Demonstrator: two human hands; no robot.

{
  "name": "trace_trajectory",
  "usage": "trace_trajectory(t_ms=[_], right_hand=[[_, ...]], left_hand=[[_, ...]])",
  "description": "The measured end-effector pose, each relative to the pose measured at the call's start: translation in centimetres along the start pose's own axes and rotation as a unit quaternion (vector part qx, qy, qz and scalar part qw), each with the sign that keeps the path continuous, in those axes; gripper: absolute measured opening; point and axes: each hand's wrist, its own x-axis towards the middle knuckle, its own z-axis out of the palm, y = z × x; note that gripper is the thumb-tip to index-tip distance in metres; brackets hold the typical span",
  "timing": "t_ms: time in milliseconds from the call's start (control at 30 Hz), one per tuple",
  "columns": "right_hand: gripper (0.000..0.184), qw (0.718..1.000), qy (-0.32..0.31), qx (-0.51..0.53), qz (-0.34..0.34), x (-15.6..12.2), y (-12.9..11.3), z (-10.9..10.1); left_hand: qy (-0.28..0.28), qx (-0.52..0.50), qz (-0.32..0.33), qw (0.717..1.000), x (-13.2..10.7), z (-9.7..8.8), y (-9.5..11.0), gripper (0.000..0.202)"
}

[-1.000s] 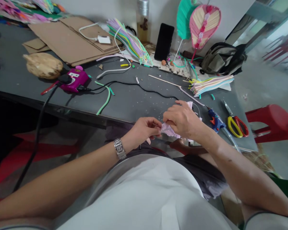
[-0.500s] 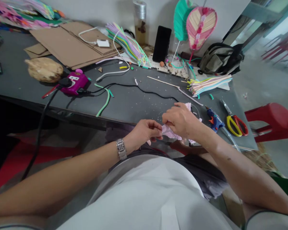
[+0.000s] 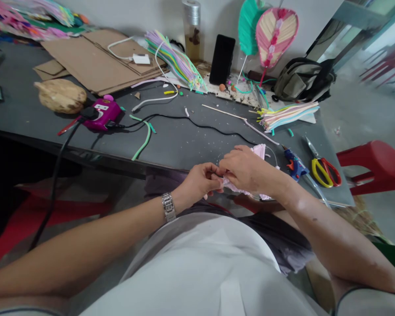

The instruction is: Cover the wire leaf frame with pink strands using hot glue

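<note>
The left hand (image 3: 199,182) and right hand (image 3: 246,170) pinch a pale-pink piece (image 3: 259,151). A glue gun (image 3: 295,164) lies near scissors (image 3: 320,166)

Pale shirt (image 3: 191,272), loose sleeves (image 3: 371,303) with dark piping, silver link watch (image 3: 169,207) on the left arm (image 3: 118,235), dark lower garment (image 3: 271,230).

No legible lettering, numbers or signs, possible print on the purple power block (image 3: 104,116) too small
</note>
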Motion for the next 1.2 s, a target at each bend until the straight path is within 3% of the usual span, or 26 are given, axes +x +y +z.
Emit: trace_trajectory(t_ms=[300, 567, 1200], right_hand=[[0.018, 0.999, -0.042, -0.005, 0.01, 0.65, 0.2, 0.03], [0.018, 0.998, -0.055, 0.001, 0.011, 0.57, 0.53, 0.13], [0.018, 0.998, -0.059, 0.015, 0.012, 0.66, 0.66, 0.44]], left_hand=[[0.009, -0.007, -0.03, 0.999, -0.07, 0.01, 0.1, 0.02], [-0.013, -0.045, -0.127, 0.991, -0.64, 0.03, 0.58, 0.01], [-0.015, -0.009, -0.092, 0.996, -0.64, 0.23, -0.22, 0.015]])
